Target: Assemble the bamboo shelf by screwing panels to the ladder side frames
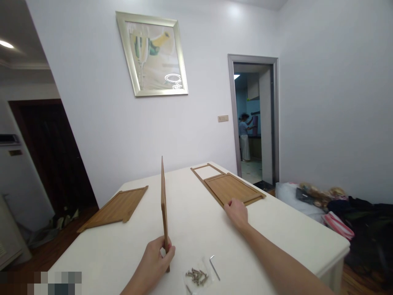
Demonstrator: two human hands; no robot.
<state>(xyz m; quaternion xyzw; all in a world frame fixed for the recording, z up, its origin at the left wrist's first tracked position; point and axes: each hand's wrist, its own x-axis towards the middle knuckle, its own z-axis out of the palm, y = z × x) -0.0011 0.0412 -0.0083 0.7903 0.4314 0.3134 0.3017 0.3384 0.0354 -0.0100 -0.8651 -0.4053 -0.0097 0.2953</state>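
Observation:
My left hand (158, 256) is closed around the near end of a brown wooden panel (163, 205), which stands upright on edge, seen almost edge-on. My right hand (237, 211) reaches to the right side of the table, its fingers curled at the near edge of a wooden frame panel (231, 187) lying flat; the fingertips are partly hidden. That piece has an open framed section at its far end. Close to my left hand lie a clear plastic bag of screws (198, 276) and an L-shaped hex key (215, 268).
Another wooden panel (118, 208) lies flat on the left of the white table (187, 196). Behind stands a wall with a framed picture (158, 57). A person (245, 135) is beyond the doorway. Bags and clothes (325, 209) are piled off the table's right side.

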